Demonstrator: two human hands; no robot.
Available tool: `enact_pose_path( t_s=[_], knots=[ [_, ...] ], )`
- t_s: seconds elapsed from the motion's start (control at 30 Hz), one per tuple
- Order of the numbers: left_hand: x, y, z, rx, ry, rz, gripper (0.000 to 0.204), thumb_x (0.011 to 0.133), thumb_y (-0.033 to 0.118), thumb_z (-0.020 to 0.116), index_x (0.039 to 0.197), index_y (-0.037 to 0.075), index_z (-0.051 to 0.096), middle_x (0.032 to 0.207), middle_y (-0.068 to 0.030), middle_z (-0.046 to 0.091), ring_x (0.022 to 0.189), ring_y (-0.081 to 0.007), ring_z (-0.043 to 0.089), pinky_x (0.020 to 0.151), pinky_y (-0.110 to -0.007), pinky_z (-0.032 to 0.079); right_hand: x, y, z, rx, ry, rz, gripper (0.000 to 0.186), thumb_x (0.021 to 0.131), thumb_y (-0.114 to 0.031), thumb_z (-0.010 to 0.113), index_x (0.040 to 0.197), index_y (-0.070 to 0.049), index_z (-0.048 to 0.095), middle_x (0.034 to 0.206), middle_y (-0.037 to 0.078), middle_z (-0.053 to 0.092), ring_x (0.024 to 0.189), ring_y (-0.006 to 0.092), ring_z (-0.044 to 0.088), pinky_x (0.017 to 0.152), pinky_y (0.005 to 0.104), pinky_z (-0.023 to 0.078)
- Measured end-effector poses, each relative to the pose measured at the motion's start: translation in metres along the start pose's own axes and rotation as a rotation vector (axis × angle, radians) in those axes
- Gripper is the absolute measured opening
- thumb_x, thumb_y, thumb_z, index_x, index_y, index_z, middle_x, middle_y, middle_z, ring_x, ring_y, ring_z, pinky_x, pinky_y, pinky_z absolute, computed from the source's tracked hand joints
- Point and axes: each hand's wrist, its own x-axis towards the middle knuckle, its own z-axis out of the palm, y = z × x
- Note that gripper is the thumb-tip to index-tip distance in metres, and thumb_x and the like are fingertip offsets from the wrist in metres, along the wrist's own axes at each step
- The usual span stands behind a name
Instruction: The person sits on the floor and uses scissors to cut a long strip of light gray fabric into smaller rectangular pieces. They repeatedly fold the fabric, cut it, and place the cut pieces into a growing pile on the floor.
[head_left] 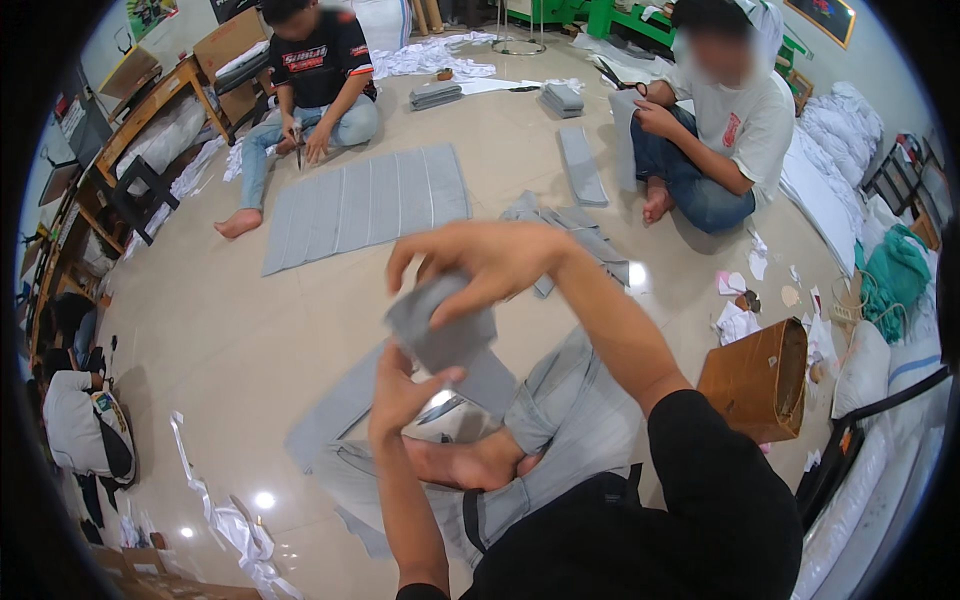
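In front of my crossed legs, a small folded piece of grey cloth (pixel 455 335) is held up, a little blurred. My right hand (pixel 490 262) grips it from above, thumb across its face and fingers curled at the far edge. From below, my left hand (pixel 402 393) holds its lower left corner, thumb pointing right. Another grey cloth strip (pixel 490 382) shows beneath it near my right shin. A longer grey cloth strip (pixel 340 402) lies on the floor by my left leg. Between my legs is a dark, thin object, partly hidden, whose kind I cannot make out.
A wide striped grey cloth (pixel 370 205) is spread on the floor ahead, where a seated person (pixel 320 70) works with scissors. Another person (pixel 720 130) sits at the right holding grey cloth. Grey strips (pixel 580 235) lie between us. A brown box (pixel 755 380) stands at my right.
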Motion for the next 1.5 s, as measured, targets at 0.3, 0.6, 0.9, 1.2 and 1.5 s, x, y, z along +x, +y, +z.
enact_pose_path(
  t_s=[0.3,0.6,0.9,1.2,1.5],
  knots=[
    [0.026,0.057,-0.01,0.055,0.391,0.11,0.044,0.093,0.023,0.081,0.124,-0.005,0.067,0.118,-0.0122,0.07,0.109,-0.0185,0.065,0.094,-0.034,0.051,-0.001,0.055,0.087,0.289,0.522,-0.094,0.058,0.086,-0.024,0.084,0.134,-0.004,0.06,0.114,0.008,0.071,0.108,0.0146,0.064,0.091,0.0332,0.05],
    [-0.001,0.048,-0.135,-0.259,0.957,0.19,0.045,0.098,0.023,0.075,0.131,-0.004,0.06,0.125,-0.0137,0.067,0.11,-0.0237,0.067,0.093,-0.038,0.058,-0.003,0.209,0.159,0.145,0.13,0.321,0.039,0.088,-0.036,0.082,0.097,0.001,0.074,0.073,0.003,0.065,0.071,0.0112,0.056,0.066,0.0328,0.049],
    [-0.125,-0.126,-0.307,-0.184,1.299,-0.033,0.036,0.093,0.018,0.079,0.122,-0.002,0.066,0.112,-0.0084,0.071,0.09,-0.0187,0.069,0.075,-0.031,0.055,0.065,0.272,0.187,0.278,0.332,0.56,0.039,0.089,-0.032,0.082,0.105,0.003,0.073,0.087,0.005,0.071,0.079,0.0127,0.061,0.069,0.0314,0.05],
    [-0.195,-0.259,-0.34,0.108,1.299,-0.532,0.031,0.094,0.014,0.076,0.116,-0.007,0.066,0.1,-0.0083,0.07,0.079,-0.0135,0.061,0.072,-0.028,0.048,0.101,0.382,0.247,-0.162,0.473,0.712,0.04,0.087,-0.025,0.082,0.108,0.007,0.069,0.089,0.018,0.072,0.083,0.0235,0.069,0.076,0.0384,0.054],
    [-0.194,-0.229,-0.343,0.483,1.157,-0.533,0.023,0.098,0.016,0.071,0.098,-0.007,0.067,0.081,-0.0089,0.069,0.07,-0.0142,0.056,0.068,-0.03,0.047,0.107,0.352,0.256,-0.218,0.49,0.823,0.032,0.096,-0.024,0.069,0.104,0.007,0.065,0.085,0.029,0.069,0.08,0.0434,0.07,0.072,0.0464,0.053]
  ],
)
